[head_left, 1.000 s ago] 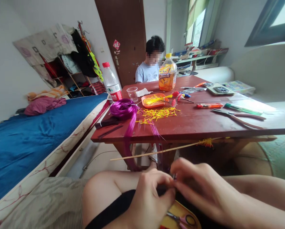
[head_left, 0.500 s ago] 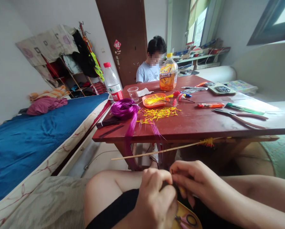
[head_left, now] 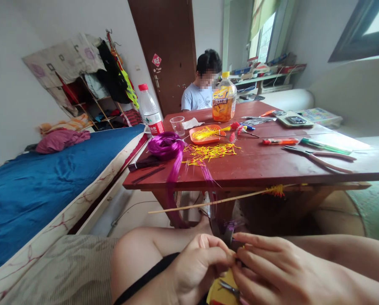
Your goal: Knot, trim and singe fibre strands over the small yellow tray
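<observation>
Fine fingertip work, seemingly needing steadiness next: left hand point(head_left: 198, 263) pinches something hidden, beside right hand point(head_left: 278, 266), whose grip cannot be told.

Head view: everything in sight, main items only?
table: one, red, centre
bottles: two, clear and orange, table's far side
tray: one, orange, mid-table
stems: uncounted, yellow, before tray
thread bundle: one, purple, table's left
pliers: one, pale-handled, table's right
stick: one, tan, before table
bed: one, blue, left
person: one, pale-blue shirt, behind table
scissors: one, grey, bottom middle
left hand: one, bare, above lap
right hand: one, bare, beside left
</observation>
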### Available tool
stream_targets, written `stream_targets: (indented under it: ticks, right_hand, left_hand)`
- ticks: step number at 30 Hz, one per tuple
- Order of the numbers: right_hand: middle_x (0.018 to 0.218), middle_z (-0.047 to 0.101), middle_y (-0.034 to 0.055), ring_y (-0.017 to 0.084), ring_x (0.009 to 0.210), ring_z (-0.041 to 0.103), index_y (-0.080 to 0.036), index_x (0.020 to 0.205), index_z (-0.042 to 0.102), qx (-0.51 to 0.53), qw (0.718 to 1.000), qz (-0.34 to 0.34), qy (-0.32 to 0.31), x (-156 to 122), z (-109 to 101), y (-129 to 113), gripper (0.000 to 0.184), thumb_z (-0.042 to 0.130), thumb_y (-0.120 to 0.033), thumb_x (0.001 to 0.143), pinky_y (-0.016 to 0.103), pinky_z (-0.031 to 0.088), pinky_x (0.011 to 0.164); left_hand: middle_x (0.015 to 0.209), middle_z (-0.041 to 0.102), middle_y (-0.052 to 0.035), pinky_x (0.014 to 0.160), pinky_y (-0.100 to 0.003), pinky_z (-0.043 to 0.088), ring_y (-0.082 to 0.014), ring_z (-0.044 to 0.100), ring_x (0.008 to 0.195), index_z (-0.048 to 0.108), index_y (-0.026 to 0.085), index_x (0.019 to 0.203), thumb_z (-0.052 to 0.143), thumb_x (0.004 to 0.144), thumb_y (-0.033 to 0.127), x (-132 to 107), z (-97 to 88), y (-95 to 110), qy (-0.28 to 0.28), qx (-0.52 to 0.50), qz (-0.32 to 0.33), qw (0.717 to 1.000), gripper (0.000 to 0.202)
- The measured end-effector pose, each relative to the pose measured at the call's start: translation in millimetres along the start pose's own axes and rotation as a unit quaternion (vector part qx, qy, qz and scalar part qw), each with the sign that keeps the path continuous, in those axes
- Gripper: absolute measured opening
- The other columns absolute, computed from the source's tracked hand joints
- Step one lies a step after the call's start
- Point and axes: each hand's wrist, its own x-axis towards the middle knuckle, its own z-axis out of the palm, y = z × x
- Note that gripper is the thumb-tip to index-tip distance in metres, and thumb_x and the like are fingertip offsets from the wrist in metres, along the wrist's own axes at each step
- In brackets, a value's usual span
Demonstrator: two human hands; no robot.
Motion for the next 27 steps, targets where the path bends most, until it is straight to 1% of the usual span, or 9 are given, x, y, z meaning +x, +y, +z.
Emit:
stream_targets:
  ticks: [5, 7, 11, 13, 15, 19, 20, 23, 27]
  right_hand:
    - [0.066, 0.065, 0.0046, 0.014, 0.058, 0.062, -0.015, 0.083, 0.06, 0.209, 0.948, 0.235, -0.043, 2, 11, 0, 0.029, 0.032, -0.019, 0.091, 0.025, 0.052, 0.064]
    - [0.058, 0.058, -0.0001, 0.011, 0.049, 0.055, -0.018, 0.073, 0.053, 0.366, 0.829, 0.416, -0.074, 6, 18, 0, 0.022, 0.038, -0.024, 0.087, 0.02, 0.046, 0.047]
    - [0.042, 0.048, -0.0068, 0.006, 0.03, 0.041, -0.02, 0.067, 0.045, 0.604, 0.566, 0.553, -0.091, 8, 33, 2, 0.021, 0.049, -0.038, 0.076, 0.016, 0.03, 0.031]
    - [0.04, 0.049, -0.0062, 0.006, 0.028, 0.04, -0.019, 0.066, 0.044, 0.639, 0.519, 0.559, -0.097, 6, 36, 3, 0.026, 0.051, -0.043, 0.073, 0.016, 0.028, 0.03]
    - [0.043, 0.051, -0.005, 0.008, 0.03, 0.045, -0.019, 0.068, 0.046, 0.617, 0.549, 0.557, -0.085, 5, 33, 2, 0.026, 0.048, -0.043, 0.077, 0.017, 0.033, 0.031]
    - [0.061, 0.063, 0.0016, 0.013, 0.051, 0.059, -0.019, 0.082, 0.054, 0.336, 0.879, 0.338, -0.016, 3, 12, -3, 0.018, 0.04, -0.026, 0.089, 0.024, 0.052, 0.055]
    - [0.063, 0.065, 0.0027, 0.014, 0.053, 0.061, -0.018, 0.084, 0.057, 0.235, 0.946, 0.224, -0.007, 2, 7, -4, 0.021, 0.037, -0.021, 0.09, 0.027, 0.054, 0.065]
    - [0.064, 0.069, 0.005, 0.015, 0.054, 0.064, -0.015, 0.089, 0.063, 0.029, 0.999, 0.018, -0.02, -2, -1, -4, 0.037, 0.027, -0.011, 0.091, 0.031, 0.051, 0.084]
    - [0.065, 0.068, 0.0054, 0.015, 0.056, 0.064, -0.011, 0.093, 0.062, 0.097, 0.992, 0.076, -0.023, -3, 2, -3, 0.038, 0.025, -0.014, 0.093, 0.029, 0.051, 0.081]
  left_hand:
    - [0.064, 0.056, -0.0016, 0.059, -0.025, 0.037, -0.0132, 0.05, 0.061, 0.06, 0.015, 0.056, 0.061, 0.06, 0.018, -5, 1.3, -2, 0.035, 0.201, 0.165, 0.965, 0.005]
    - [0.072, 0.056, -0.0032, 0.064, -0.027, 0.038, -0.0153, 0.052, 0.07, 0.058, 0.016, 0.054, 0.057, 0.068, 0.015, -5, 0.9, -7, 0.1, 0.39, 0.386, 0.83, 0.014]
    - [0.072, 0.064, -0.0006, 0.062, -0.027, 0.033, -0.0114, 0.051, 0.064, 0.058, 0.015, 0.06, 0.046, 0.074, 0.002, 2, -6.7, -21, 0.159, 0.537, 0.707, 0.431, 0.022]
    - [0.073, 0.068, -0.0001, 0.06, -0.028, 0.032, -0.01, 0.051, 0.059, 0.058, 0.014, 0.063, 0.046, 0.075, 0.0, 4, -10.1, -22, 0.119, 0.563, 0.734, 0.361, 0.023]
    - [0.07, 0.068, -0.0005, 0.059, -0.028, 0.032, -0.0106, 0.05, 0.057, 0.057, 0.015, 0.061, 0.046, 0.075, 0.002, 1, -10.2, -16, 0.084, 0.576, 0.688, 0.432, 0.023]
    - [0.062, 0.063, -0.0007, 0.061, -0.026, 0.036, -0.0124, 0.051, 0.058, 0.056, 0.016, 0.056, 0.054, 0.066, 0.01, -8, -2.8, -2, 0.03, 0.358, 0.299, 0.884, 0.011]
    - [0.059, 0.061, -0.0003, 0.059, -0.025, 0.036, -0.0119, 0.05, 0.056, 0.057, 0.016, 0.056, 0.056, 0.061, 0.012, -8, -1.0, 0, 0.02, 0.251, 0.179, 0.951, 0.007]
    - [0.048, 0.051, 0.0024, 0.053, -0.021, 0.032, -0.0082, 0.042, 0.048, 0.055, 0.014, 0.05, 0.058, 0.05, 0.013, -6, 2.2, -1, 0.015, 0.032, 0.01, 0.999, 0.003]
    - [0.056, 0.055, 0.0003, 0.058, -0.023, 0.035, -0.0097, 0.046, 0.055, 0.057, 0.014, 0.054, 0.063, 0.052, 0.016, -4, 2.7, -6, 0.026, 0.056, 0.046, 0.997, 0.006]
